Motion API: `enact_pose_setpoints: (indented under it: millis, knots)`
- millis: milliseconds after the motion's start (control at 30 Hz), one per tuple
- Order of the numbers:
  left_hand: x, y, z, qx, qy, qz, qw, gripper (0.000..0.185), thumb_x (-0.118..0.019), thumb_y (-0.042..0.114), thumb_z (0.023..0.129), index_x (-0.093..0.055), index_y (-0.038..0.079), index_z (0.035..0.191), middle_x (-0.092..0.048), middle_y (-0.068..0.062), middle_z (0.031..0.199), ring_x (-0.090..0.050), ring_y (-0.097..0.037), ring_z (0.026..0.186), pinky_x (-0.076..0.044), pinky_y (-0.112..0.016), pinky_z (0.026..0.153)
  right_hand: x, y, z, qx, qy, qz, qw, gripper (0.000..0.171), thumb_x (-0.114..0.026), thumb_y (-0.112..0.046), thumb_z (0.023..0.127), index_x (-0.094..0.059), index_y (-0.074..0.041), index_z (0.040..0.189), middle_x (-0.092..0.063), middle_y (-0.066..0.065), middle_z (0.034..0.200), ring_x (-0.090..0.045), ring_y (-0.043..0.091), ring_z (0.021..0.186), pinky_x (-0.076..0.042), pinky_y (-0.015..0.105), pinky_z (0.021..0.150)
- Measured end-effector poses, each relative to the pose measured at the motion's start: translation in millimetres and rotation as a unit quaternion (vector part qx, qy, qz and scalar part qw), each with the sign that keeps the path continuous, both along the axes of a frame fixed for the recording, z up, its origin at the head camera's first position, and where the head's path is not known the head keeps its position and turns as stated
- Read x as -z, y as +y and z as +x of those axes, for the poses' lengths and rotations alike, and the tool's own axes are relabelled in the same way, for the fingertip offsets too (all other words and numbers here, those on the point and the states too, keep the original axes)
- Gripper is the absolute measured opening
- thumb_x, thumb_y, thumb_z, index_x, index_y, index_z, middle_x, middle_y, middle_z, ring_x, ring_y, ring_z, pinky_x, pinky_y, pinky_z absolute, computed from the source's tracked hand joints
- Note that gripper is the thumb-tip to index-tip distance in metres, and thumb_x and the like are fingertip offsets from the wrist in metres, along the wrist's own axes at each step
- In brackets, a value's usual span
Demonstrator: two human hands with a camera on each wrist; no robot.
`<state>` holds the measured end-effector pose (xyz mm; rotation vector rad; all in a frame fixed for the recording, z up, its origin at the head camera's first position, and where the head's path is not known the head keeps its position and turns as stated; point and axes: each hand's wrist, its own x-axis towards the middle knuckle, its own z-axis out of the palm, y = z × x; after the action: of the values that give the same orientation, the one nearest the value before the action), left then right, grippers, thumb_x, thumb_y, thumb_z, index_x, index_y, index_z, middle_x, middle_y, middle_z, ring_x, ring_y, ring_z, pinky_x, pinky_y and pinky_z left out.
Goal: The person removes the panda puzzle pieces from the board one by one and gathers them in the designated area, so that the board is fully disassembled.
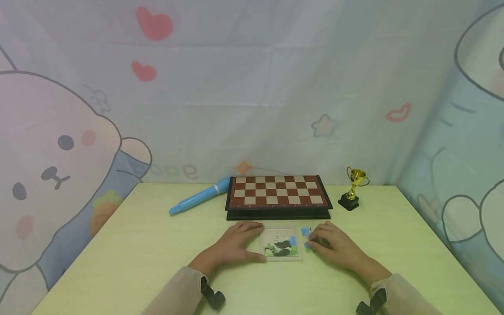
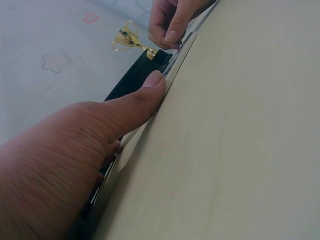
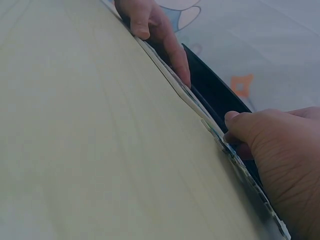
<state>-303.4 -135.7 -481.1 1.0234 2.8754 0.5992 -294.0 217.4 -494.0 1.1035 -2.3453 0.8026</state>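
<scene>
Closest to the head camera are the two sleeves, each with a black wrist strap, and past them both hands resting on the pale green table [image 1: 138,245]. The left hand [image 1: 236,245] lies with fingers mostly flat against the left edge of the puzzle [image 1: 281,245], a small tray with a panda picture; the left wrist view shows its thumb pressing the near edge, so it's bracing rather than gripping. The right hand [image 1: 330,245] has curled fingers pinching loose puzzle pieces [image 1: 306,234] lying just beside the tray's right edge (blue ones, from what shows).

Doing this bit well, as I see it: keep the left hand pinning the tray so it doesn't skate across the smooth tabletop, and lift one piece at a time instead of dragging it, since dragging could nudge pieces already seated. Line the piece up with the picture before pressing it down.

Behind the puzzle sits a chessboard [image 1: 277,192], with a blue tube [image 1: 198,199] to its left and a gold trophy [image 1: 354,188] to its right, all well apart from the hands.

Hard to make out: how many loose pieces there are, as the right fingers cover most of them. Both wrist views skim the table, so the tray shows only as a thin edge, and which slots are filled I can't tell.
</scene>
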Motion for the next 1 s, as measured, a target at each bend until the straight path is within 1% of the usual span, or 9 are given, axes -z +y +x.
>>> enact_pose_setpoints:
  millis: [133,267,433,533,733,833,867,900,1000]
  knots:
    - [-0.5,0.1,0.7,-0.001,-0.001,-0.001,1.0000,0.095,-0.060,0.079,0.081,-0.039,0.026,0.157,-0.036,0.008,0.159,-0.026,-0.024,0.149,-0.023,-0.054,0.118,0.1,-0.2,0.2,0.001,-0.005,-0.003,1.000,0.010,-0.077,-0.017,0.091,-0.072,-0.026,0.093,-0.062,-0.019,0.093,-0.047,0.006,0.080,-0.041,0.021,0.065]
    - [-1.9,0.2,0.9,0.000,0.000,-0.001,1.0000,0.094,-0.061,0.078,0.082,-0.039,0.025,0.156,-0.036,0.007,0.159,-0.026,-0.024,0.149,-0.022,-0.054,0.119,0.5,0.1,0.3,0.008,-0.018,-0.008,1.000,0.013,-0.076,-0.017,0.091,-0.070,-0.026,0.097,-0.061,-0.019,0.093,-0.048,0.005,0.080,-0.043,0.021,0.063]
    - [-1.7,0.1,0.8,0.001,-0.002,0.000,1.0000,0.094,-0.061,0.078,0.082,-0.039,0.025,0.156,-0.036,0.007,0.159,-0.026,-0.024,0.149,-0.022,-0.054,0.118,0.0,-0.3,0.9,0.004,-0.032,-0.017,0.999,0.015,-0.075,-0.016,0.093,-0.068,-0.025,0.103,-0.060,-0.019,0.093,-0.050,0.004,0.082,-0.046,0.023,0.066]
    - [-1.1,0.2,0.8,0.002,-0.001,0.000,1.0000,0.094,-0.060,0.078,0.082,-0.039,0.025,0.156,-0.036,0.007,0.159,-0.026,-0.024,0.149,-0.023,-0.054,0.118,0.2,-0.3,1.1,-0.002,-0.029,-0.022,0.999,0.015,-0.075,-0.015,0.093,-0.068,-0.024,0.103,-0.060,-0.019,0.093,-0.050,0.004,0.083,-0.046,0.023,0.067]
    - [-0.9,0.7,2.9,0.011,0.003,0.011,0.9999,0.093,-0.062,0.075,0.083,-0.041,0.021,0.155,-0.039,0.002,0.158,-0.030,-0.027,0.147,-0.025,-0.057,0.117,3.2,-5.0,-0.3,-0.025,-0.005,-0.032,0.999,0.020,-0.075,-0.010,0.091,-0.068,-0.022,0.105,-0.061,-0.016,0.093,-0.051,0.007,0.083,-0.046,0.024,0.069]
    - [-1.2,1.0,3.4,0.010,0.005,0.009,0.9999,0.093,-0.062,0.075,0.083,-0.042,0.021,0.155,-0.039,0.003,0.158,-0.030,-0.026,0.147,-0.025,-0.057,0.117,3.4,-13.8,-1.7,-0.026,-0.001,-0.023,0.999,0.018,-0.076,-0.015,0.091,-0.069,-0.022,0.106,-0.064,-0.016,0.098,-0.053,0.009,0.090,-0.049,0.029,0.074]
    - [-1.5,1.0,3.5,0.009,0.005,0.007,0.9999,0.093,-0.062,0.076,0.083,-0.041,0.021,0.155,-0.039,0.003,0.158,-0.030,-0.026,0.147,-0.025,-0.056,0.117,3.0,-17.9,-2.6,-0.025,-0.003,-0.018,1.000,0.017,-0.075,-0.017,0.092,-0.069,-0.022,0.107,-0.065,-0.016,0.100,-0.055,0.009,0.093,-0.049,0.032,0.080]
    - [-1.7,1.0,3.5,0.008,0.004,0.007,0.9999,0.093,-0.061,0.076,0.083,-0.042,0.022,0.155,-0.039,0.004,0.158,-0.030,-0.025,0.147,-0.025,-0.056,0.117,2.4,-22.3,-3.6,-0.023,-0.008,-0.011,1.000,0.016,-0.075,-0.020,0.092,-0.070,-0.022,0.108,-0.065,-0.016,0.103,-0.055,0.008,0.096,-0.049,0.034,0.082]
    - [-3.4,0.7,3.7,0.005,0.001,0.007,1.0000,0.092,-0.061,0.076,0.083,-0.042,0.022,0.155,-0.038,0.004,0.158,-0.029,-0.025,0.147,-0.024,-0.056,0.117,1.0,-37.5,-8.1,-0.018,-0.011,0.017,1.000,0.019,-0.073,-0.031,0.094,-0.071,-0.022,0.111,-0.066,-0.015,0.112,-0.053,0.007,0.102,-0.048,0.038,0.087]
